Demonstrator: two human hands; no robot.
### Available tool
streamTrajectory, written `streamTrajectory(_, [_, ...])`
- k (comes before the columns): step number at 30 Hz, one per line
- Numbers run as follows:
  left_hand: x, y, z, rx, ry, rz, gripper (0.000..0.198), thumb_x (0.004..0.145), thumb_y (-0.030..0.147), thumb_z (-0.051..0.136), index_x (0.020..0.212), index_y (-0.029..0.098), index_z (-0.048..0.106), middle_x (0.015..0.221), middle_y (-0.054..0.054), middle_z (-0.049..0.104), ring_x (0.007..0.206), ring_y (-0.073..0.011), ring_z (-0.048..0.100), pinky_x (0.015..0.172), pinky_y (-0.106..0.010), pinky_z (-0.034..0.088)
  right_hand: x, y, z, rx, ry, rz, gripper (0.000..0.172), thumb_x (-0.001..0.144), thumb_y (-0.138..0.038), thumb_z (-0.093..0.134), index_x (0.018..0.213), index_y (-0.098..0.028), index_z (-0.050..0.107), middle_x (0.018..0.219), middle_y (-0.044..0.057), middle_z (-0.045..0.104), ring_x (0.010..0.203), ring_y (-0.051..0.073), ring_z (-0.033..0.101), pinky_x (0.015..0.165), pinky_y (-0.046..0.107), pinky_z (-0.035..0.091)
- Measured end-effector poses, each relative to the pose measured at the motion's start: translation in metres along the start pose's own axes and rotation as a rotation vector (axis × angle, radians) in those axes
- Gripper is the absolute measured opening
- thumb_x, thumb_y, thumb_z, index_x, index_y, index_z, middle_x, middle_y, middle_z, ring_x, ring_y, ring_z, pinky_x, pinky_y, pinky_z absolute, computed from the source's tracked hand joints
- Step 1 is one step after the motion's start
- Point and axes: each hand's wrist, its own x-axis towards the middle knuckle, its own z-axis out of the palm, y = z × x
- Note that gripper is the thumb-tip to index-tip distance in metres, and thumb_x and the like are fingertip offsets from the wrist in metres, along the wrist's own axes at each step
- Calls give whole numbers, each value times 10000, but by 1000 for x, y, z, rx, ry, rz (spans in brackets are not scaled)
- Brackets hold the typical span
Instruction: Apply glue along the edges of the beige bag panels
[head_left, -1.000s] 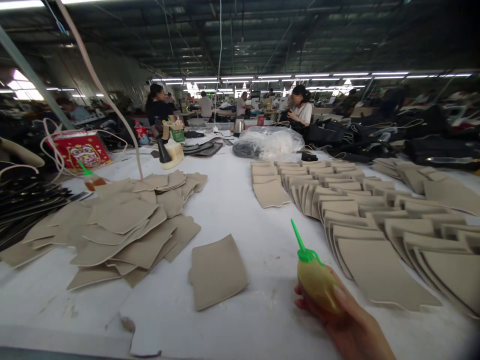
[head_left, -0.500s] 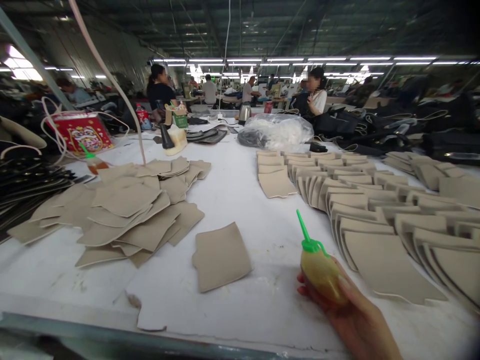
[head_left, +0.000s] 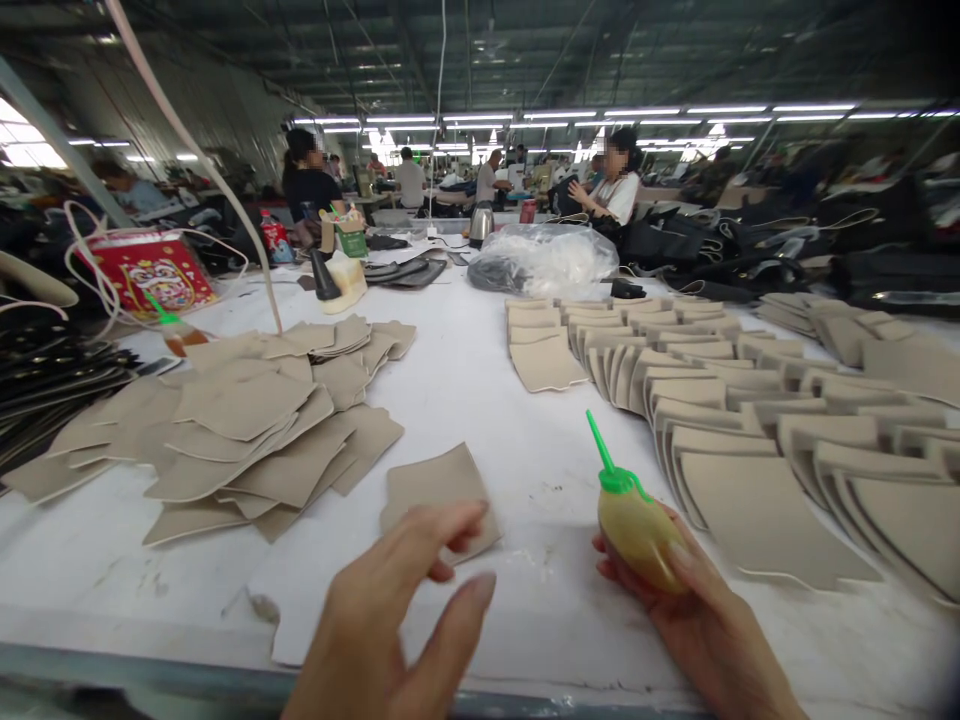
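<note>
My right hand [head_left: 694, 610] is wrapped round a soft squeeze bottle [head_left: 637, 535] of amber liquid, its green nozzle tilted up and to the left. Over the near edge of a single beige panel [head_left: 431, 475] hovers my left hand [head_left: 397, 610], thumb and fingers apart with nothing between them. The hand hides part of that panel, and I cannot tell whether it touches it. To the left lies a loose heap of beige panels [head_left: 247, 410]. Overlapping rows of similar panels [head_left: 765, 510] spread out on the right.
A second green-tipped bottle [head_left: 176, 330] leans by the heap, near a red box [head_left: 150, 270]. A plastic bag [head_left: 555, 258] and a kettle [head_left: 481, 224] stand farther back on the white table [head_left: 465, 370]. A hose [head_left: 202, 160] hangs down at left. Other people sit beyond.
My left hand has come into view from below, reaching over the single panel. The right hand keeps its grip on the bottle, almost in place. The view has shifted slightly.
</note>
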Motion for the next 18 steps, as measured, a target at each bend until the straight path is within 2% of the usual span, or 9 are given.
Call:
streamTrajectory(4, [34, -14, 42, 260, -268, -72, 622, 841, 266, 646, 1417, 219, 415, 1350, -120, 438, 1224, -314, 406, 991, -438, 450, 1, 0, -2, 57, 34, 34, 483, 719, -383, 824, 1121, -291, 574, 1118, 75, 634, 896, 365, 651, 741, 451, 578])
streamTrajectory(7, [43, -19, 55, 382, -428, -43, 555, 822, 199, 642, 1357, 245, 502, 1403, -111, 378, 1249, -321, 360, 1030, -462, 396, 1, -1, -1, 102, 115, 73, 585, 651, -435, 859, 1131, -254, 577, 1077, 115, 646, 831, 344, 650, 659, 410, 584])
streamTrajectory(10, [41, -21, 43, 400, -519, -10, 504, 794, 116, 587, 1277, 257, 572, 1400, -84, 394, 1257, -300, 347, 1050, -451, 363, 1, -2, -2, 116, 170, 76, 623, 632, -487, 856, 1124, -210, 593, 1033, 140, 649, 780, 306, 627, 584, 364, 569])
streamTrajectory(14, [34, -24, 14, 186, -623, 11, 430, 748, 85, 606, 1130, 281, 627, 1330, -10, 460, 1235, -225, 376, 1054, -327, 350, -6, -4, 4, 15, 30, 43, 575, 711, -449, 811, 1188, -224, 583, 1102, 129, 621, 842, 277, 582, 629, 358, 558])
streamTrajectory(16, [32, -26, 8, 88, -624, -15, 409, 782, 103, 617, 1153, 275, 600, 1266, 0, 498, 1196, -193, 415, 1038, -278, 355, -10, -6, 14, -44, 3, 7, 537, 724, -413, 798, 1182, -226, 589, 1076, 106, 620, 804, 242, 559, 610, 322, 541])
streamTrajectory(18, [30, -27, 12, 122, -575, -71, 448, 824, 126, 617, 1251, 236, 537, 1227, -35, 513, 1161, -204, 444, 1026, -302, 370, -11, -9, 25, -73, 23, -22, 511, 720, -405, 798, 1158, -225, 604, 1027, 85, 623, 762, 214, 535, 575, 282, 518])
